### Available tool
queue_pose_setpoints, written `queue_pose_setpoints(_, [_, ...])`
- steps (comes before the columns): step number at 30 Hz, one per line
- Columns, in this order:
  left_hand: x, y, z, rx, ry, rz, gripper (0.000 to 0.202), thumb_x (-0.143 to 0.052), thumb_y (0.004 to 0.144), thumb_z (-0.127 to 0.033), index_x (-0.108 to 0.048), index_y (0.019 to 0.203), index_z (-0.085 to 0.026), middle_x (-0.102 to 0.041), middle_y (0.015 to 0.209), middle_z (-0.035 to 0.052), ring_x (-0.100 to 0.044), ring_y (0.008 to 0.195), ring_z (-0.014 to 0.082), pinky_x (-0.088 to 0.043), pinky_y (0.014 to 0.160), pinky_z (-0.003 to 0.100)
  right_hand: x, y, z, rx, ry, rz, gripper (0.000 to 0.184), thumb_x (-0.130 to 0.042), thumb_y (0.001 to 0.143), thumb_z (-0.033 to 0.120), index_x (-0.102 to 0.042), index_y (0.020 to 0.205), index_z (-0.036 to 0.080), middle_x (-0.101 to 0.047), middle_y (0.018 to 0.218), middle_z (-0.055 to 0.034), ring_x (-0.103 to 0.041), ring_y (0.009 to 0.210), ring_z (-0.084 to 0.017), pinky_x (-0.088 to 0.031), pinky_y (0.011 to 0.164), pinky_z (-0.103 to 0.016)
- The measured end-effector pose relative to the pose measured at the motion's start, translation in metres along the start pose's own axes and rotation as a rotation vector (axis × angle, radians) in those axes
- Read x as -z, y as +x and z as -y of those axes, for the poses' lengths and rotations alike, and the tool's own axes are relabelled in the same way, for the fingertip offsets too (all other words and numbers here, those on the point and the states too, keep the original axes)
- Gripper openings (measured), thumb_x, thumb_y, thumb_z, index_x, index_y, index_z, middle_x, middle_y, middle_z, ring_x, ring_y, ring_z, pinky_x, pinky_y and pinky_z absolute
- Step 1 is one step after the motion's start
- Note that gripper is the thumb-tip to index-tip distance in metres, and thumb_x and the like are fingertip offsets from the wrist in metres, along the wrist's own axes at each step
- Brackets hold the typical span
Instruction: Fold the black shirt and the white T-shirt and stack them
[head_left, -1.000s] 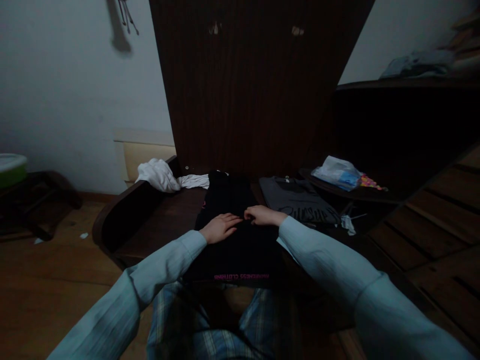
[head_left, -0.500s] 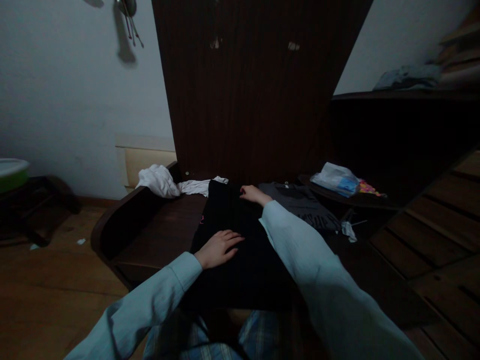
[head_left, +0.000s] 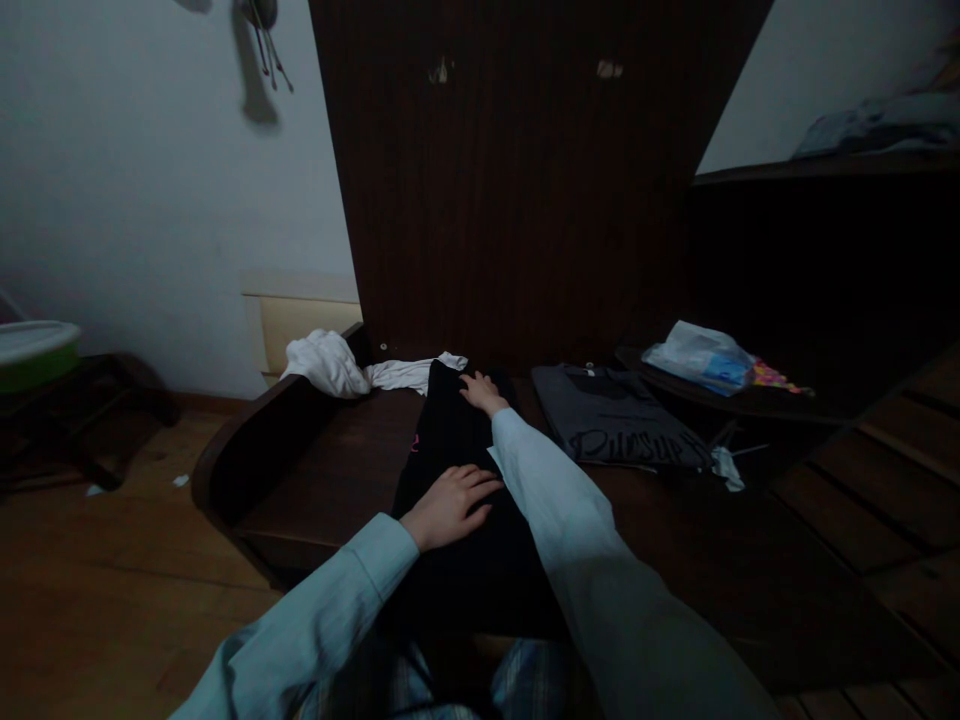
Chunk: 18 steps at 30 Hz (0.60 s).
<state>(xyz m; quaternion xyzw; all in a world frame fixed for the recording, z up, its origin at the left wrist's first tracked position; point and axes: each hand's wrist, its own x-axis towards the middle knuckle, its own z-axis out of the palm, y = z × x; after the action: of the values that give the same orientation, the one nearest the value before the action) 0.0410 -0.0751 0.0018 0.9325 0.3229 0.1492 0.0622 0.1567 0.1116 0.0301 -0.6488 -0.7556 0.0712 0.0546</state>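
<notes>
A black garment (head_left: 450,440) with a small pink mark near its left edge lies lengthwise on the dark wooden bench in front of me. My left hand (head_left: 450,508) rests flat on its middle, fingers stretched out. Farther up, my right hand (head_left: 484,393) lies on the far part of the black cloth with its fingers apart. Dark cloth on dark wood makes the garment's right and near edges hard to make out. To the right, a folded grey shirt (head_left: 615,410) with black lettering sits apart from it.
White cloths (head_left: 328,362) lie over the bench's left arm and along its back. A plastic packet (head_left: 701,357) stands on a low shelf at right, with a crumpled tissue (head_left: 727,468) below it. A green basin (head_left: 37,360) sits on a stool at far left.
My right hand has moved left with the black garment's right side, which now lies folded over, so the garment is narrower. Its fingers have spread. More of the grey shirt shows.
</notes>
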Motion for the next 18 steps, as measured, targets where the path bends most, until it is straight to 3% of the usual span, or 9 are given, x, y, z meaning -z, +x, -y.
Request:
queue_pose_setpoints(6, [-0.002,-0.001,0.001,-0.008,0.015,-0.010,0.037,-0.039,0.086,-0.030,-0.046,0.122,-0.023,-0.051,0.125,0.0044,-0.043,0.113,0.0216,-0.035,0.094,0.038,-0.006,0.006,0.000,0.002,-0.005,-0.044,0.036,-0.039,0.086,0.024,-0.042,0.121,0.021,-0.039,0.131,-0.0116,-0.038,0.115,-0.026,-0.035,0.088,-0.038])
queue_pose_setpoints(11, [-0.002,-0.002,0.001,-0.014,0.007,-0.018,0.038,-0.038,0.087,-0.030,-0.044,0.123,-0.024,-0.051,0.125,0.0044,-0.042,0.114,0.0219,-0.034,0.094,0.038,-0.006,0.009,-0.002,-0.005,0.003,-0.072,0.027,-0.043,0.082,0.017,-0.048,0.109,0.019,-0.049,0.117,-0.0116,-0.046,0.105,-0.024,-0.039,0.080,-0.032])
queue_pose_setpoints(18, [-0.001,0.001,0.003,-0.012,-0.017,0.012,0.039,-0.039,0.086,-0.032,-0.043,0.124,-0.026,-0.050,0.124,0.0038,-0.043,0.113,0.0208,-0.034,0.093,0.038,0.000,-0.009,-0.004,0.051,0.006,-0.182,0.024,-0.038,0.083,0.010,-0.051,0.102,0.017,-0.053,0.105,-0.0116,-0.054,0.090,-0.019,-0.038,0.073,-0.027])
